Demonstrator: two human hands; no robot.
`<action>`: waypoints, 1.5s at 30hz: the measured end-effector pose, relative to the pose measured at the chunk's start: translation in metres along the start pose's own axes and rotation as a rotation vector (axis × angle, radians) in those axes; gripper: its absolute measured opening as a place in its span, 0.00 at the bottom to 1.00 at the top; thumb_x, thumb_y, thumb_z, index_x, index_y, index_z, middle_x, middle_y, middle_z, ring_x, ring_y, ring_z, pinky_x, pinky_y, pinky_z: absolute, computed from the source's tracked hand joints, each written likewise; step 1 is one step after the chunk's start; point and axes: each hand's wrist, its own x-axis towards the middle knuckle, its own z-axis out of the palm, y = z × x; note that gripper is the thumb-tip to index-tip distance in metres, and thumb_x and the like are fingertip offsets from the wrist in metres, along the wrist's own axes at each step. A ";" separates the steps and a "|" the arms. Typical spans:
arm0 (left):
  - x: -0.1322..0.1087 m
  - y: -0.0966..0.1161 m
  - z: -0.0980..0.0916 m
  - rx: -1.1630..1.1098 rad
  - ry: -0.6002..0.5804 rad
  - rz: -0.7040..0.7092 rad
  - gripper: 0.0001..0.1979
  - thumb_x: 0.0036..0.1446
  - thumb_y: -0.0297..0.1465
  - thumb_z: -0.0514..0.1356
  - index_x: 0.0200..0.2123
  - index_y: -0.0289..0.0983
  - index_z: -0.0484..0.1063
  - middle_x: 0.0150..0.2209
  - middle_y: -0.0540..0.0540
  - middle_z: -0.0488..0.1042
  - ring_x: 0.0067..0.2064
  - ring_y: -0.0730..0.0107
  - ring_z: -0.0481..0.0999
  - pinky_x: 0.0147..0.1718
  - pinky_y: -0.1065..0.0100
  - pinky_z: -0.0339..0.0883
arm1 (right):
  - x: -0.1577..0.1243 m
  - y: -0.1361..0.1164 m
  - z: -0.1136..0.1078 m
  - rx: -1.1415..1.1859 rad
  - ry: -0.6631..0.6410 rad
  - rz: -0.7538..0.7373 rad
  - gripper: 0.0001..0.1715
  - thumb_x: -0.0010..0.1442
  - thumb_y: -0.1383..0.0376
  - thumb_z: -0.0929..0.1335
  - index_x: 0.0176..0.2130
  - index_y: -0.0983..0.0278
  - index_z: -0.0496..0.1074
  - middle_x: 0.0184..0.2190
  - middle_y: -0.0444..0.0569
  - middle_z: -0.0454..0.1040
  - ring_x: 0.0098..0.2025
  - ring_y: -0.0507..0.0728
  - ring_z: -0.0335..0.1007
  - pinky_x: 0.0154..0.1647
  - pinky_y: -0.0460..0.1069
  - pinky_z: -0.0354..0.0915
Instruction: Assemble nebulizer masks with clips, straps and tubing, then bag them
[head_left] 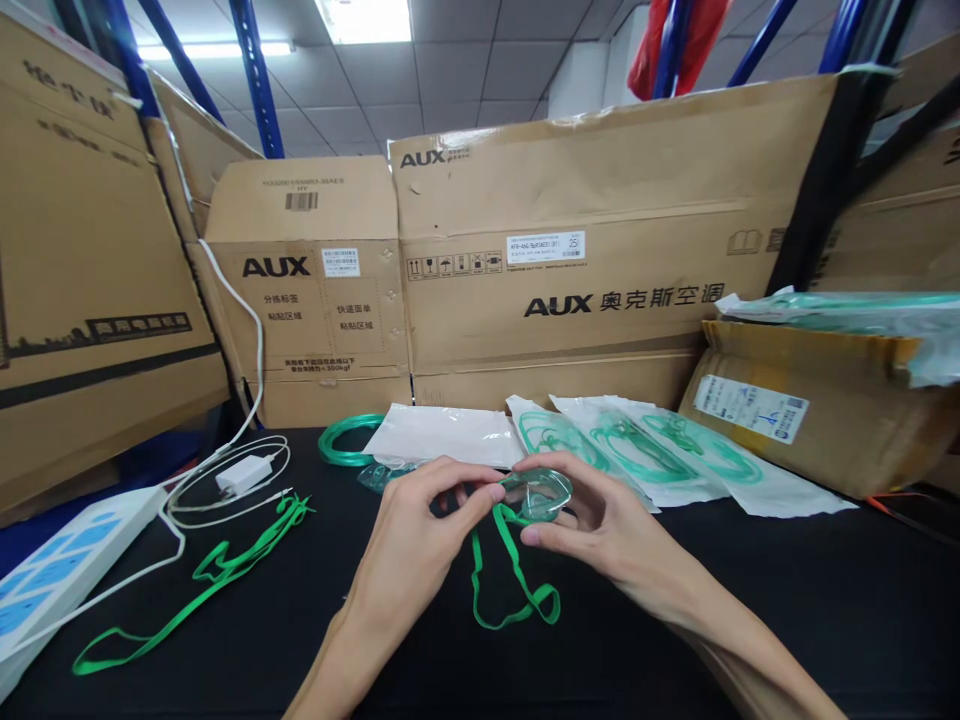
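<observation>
You hold one clear mask above the table: your left hand has its grip pinched at one end, your right hand is curled around the other. One green strap hangs below. Behind lie three packets with green tubing, one white packet, one green coil.

I see a bare left hand and a bare right hand, both slim-fingered, tapering to narrow wrists; the slender left forearm and right forearm are uncovered too, as far as I can see.
</observation>
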 end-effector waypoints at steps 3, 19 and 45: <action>0.000 0.001 0.001 0.005 -0.008 -0.001 0.05 0.63 0.32 0.65 0.39 0.45 0.83 0.37 0.53 0.82 0.35 0.67 0.73 0.36 0.69 0.63 | 0.000 0.000 0.001 -0.002 -0.004 0.018 0.27 0.51 0.59 0.80 0.48 0.56 0.71 0.48 0.45 0.76 0.55 0.60 0.74 0.59 0.55 0.70; -0.001 0.003 0.001 0.060 0.011 -0.021 0.05 0.62 0.32 0.66 0.39 0.45 0.84 0.35 0.53 0.82 0.32 0.69 0.72 0.35 0.70 0.65 | 0.000 0.004 0.002 -0.043 -0.009 -0.037 0.24 0.54 0.65 0.79 0.49 0.54 0.73 0.52 0.44 0.75 0.59 0.57 0.71 0.60 0.52 0.70; -0.007 0.012 0.002 0.021 -0.148 0.032 0.09 0.64 0.30 0.64 0.46 0.48 0.81 0.36 0.55 0.79 0.36 0.70 0.73 0.43 0.69 0.65 | -0.005 0.001 0.007 -0.194 0.142 -0.259 0.06 0.65 0.58 0.72 0.37 0.57 0.78 0.49 0.48 0.78 0.54 0.59 0.74 0.56 0.53 0.69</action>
